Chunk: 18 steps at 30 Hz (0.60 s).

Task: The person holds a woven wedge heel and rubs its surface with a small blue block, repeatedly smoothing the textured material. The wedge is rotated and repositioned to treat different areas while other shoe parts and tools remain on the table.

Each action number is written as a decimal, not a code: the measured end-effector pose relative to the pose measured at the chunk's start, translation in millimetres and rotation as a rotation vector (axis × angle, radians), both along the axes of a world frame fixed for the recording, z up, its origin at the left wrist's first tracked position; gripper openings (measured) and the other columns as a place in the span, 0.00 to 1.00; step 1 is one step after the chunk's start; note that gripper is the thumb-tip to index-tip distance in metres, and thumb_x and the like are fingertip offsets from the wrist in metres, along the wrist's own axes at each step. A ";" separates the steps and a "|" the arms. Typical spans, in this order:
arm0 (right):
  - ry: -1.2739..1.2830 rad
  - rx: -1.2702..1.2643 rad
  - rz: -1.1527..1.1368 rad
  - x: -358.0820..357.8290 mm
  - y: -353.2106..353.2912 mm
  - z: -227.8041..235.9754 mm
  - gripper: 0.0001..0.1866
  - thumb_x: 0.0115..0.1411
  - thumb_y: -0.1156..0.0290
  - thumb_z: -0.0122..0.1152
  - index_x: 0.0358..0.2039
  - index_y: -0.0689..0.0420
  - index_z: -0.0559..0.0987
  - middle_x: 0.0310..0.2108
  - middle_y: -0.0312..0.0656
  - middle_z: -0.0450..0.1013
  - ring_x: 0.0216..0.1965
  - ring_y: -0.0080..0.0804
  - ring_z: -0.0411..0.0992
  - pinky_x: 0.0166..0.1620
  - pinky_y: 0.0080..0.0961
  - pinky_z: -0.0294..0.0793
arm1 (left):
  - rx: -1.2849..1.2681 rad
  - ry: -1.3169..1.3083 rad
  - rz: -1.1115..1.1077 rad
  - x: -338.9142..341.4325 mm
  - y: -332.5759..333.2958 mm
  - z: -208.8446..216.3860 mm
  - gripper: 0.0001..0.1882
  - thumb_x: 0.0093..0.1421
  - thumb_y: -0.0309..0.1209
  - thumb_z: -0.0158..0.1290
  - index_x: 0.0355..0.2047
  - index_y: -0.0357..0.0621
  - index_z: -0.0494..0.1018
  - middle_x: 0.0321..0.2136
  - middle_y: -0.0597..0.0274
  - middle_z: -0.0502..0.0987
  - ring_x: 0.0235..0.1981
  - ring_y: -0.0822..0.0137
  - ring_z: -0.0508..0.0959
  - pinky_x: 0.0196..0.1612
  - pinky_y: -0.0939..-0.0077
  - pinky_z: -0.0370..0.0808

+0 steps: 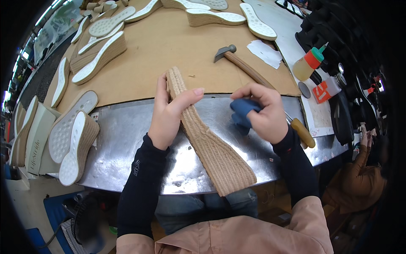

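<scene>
My left hand is closed around the narrow toe end of a wedge shoe sole wrapped in braided tan rope. The sole is tilted, its thick heel end hanging toward me past the metal table's front edge. To its right, my right hand pinches a crumpled blue cloth, held apart from the sole. Beneath and beside that hand lies a tool with a yellow handle and a thin metal shaft, partly hidden by my fingers. A hammer with a wooden handle rests just beyond.
Several white-topped wedge soles lie at the left and back of the brown cardboard. A box stands at the left. On the right are a glue bottle with a red-and-green cap and a red-labelled container. Another person sits at the right.
</scene>
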State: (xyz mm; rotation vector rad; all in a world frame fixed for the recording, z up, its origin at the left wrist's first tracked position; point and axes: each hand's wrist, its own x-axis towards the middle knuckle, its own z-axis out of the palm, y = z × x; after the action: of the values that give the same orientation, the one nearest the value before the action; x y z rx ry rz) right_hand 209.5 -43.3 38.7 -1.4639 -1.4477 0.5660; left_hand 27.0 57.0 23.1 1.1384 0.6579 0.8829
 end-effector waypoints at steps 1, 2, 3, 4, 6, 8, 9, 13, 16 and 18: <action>0.059 -0.033 -0.044 3.2 1.2 -0.3 0.07 0.50 0.78 0.58 0.31 0.64 0.78 0.23 0.39 0.75 0.24 0.21 0.72 0.28 0.17 0.70 | 0.002 -0.002 -0.002 -0.2 0.1 -0.3 0.32 0.50 0.32 0.60 0.53 0.36 0.59 0.39 0.58 0.70 0.39 0.70 0.71 0.45 0.78 0.68; 0.118 -0.060 -0.088 5.7 2.0 -0.7 0.06 0.51 0.78 0.58 0.31 0.64 0.78 0.23 0.36 0.74 0.24 0.18 0.70 0.28 0.16 0.69 | 0.005 -0.006 0.001 0.1 0.3 -0.8 0.33 0.50 0.32 0.60 0.53 0.36 0.58 0.39 0.58 0.69 0.40 0.70 0.71 0.45 0.78 0.67; 0.127 -0.050 -0.093 7.3 2.8 -1.2 0.05 0.53 0.79 0.57 0.31 0.65 0.78 0.22 0.34 0.73 0.24 0.14 0.68 0.27 0.12 0.67 | 0.007 -0.008 -0.001 0.0 0.6 -1.5 0.33 0.50 0.32 0.60 0.53 0.37 0.58 0.39 0.58 0.69 0.40 0.70 0.70 0.45 0.78 0.67; 0.133 -0.057 -0.084 8.0 3.4 -1.6 0.05 0.53 0.79 0.58 0.31 0.65 0.78 0.22 0.34 0.73 0.24 0.14 0.68 0.27 0.13 0.68 | 0.009 -0.011 -0.003 0.0 1.0 -2.3 0.33 0.50 0.32 0.60 0.53 0.37 0.58 0.39 0.58 0.69 0.40 0.70 0.70 0.45 0.78 0.67; 0.143 -0.052 -0.080 7.5 3.9 -3.1 0.05 0.53 0.78 0.58 0.30 0.65 0.78 0.22 0.35 0.73 0.24 0.15 0.68 0.28 0.14 0.68 | 0.025 0.003 -0.012 -0.5 2.4 -4.0 0.34 0.50 0.33 0.59 0.55 0.38 0.57 0.37 0.58 0.69 0.37 0.69 0.71 0.43 0.76 0.69; 0.131 -0.047 -0.052 6.1 3.9 -4.6 0.05 0.52 0.78 0.58 0.30 0.64 0.78 0.22 0.35 0.74 0.24 0.16 0.68 0.28 0.15 0.69 | 0.069 0.058 -0.015 -1.3 3.9 -5.5 0.36 0.52 0.33 0.55 0.59 0.40 0.53 0.32 0.58 0.67 0.31 0.68 0.73 0.34 0.73 0.72; 0.127 -0.063 -0.032 5.5 3.8 -5.3 0.05 0.52 0.77 0.58 0.30 0.64 0.78 0.22 0.36 0.74 0.24 0.16 0.68 0.29 0.16 0.69 | 0.098 0.095 -0.015 -1.7 4.5 -6.2 0.38 0.52 0.34 0.53 0.62 0.42 0.50 0.29 0.57 0.67 0.26 0.67 0.74 0.28 0.71 0.75; 0.018 -0.128 0.000 4.5 3.4 -8.6 0.06 0.55 0.79 0.57 0.34 0.65 0.77 0.27 0.33 0.73 0.29 0.13 0.69 0.32 0.11 0.68 | 0.081 0.101 -0.028 -2.8 5.3 -7.3 0.38 0.53 0.35 0.54 0.61 0.42 0.51 0.28 0.58 0.67 0.25 0.67 0.74 0.29 0.71 0.75; -0.012 -0.088 0.001 3.8 4.0 -11.7 0.06 0.53 0.79 0.57 0.32 0.65 0.77 0.26 0.36 0.74 0.28 0.17 0.70 0.32 0.15 0.69 | 0.077 0.122 -0.018 -3.1 4.6 -6.5 0.38 0.53 0.35 0.54 0.61 0.41 0.51 0.28 0.58 0.67 0.25 0.67 0.74 0.28 0.71 0.75; -0.005 -0.049 -0.006 2.8 4.7 -13.5 0.07 0.50 0.77 0.58 0.30 0.65 0.78 0.23 0.42 0.75 0.25 0.23 0.72 0.32 0.20 0.72 | 0.074 0.123 -0.009 -3.0 4.0 -5.5 0.38 0.53 0.36 0.55 0.61 0.41 0.51 0.28 0.58 0.68 0.25 0.68 0.74 0.28 0.72 0.75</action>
State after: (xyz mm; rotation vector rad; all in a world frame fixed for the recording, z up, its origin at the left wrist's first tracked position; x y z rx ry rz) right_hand 212.3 -38.7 25.2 -1.5083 -1.4413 0.5980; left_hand 24.0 61.0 17.6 1.2692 0.7249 0.8398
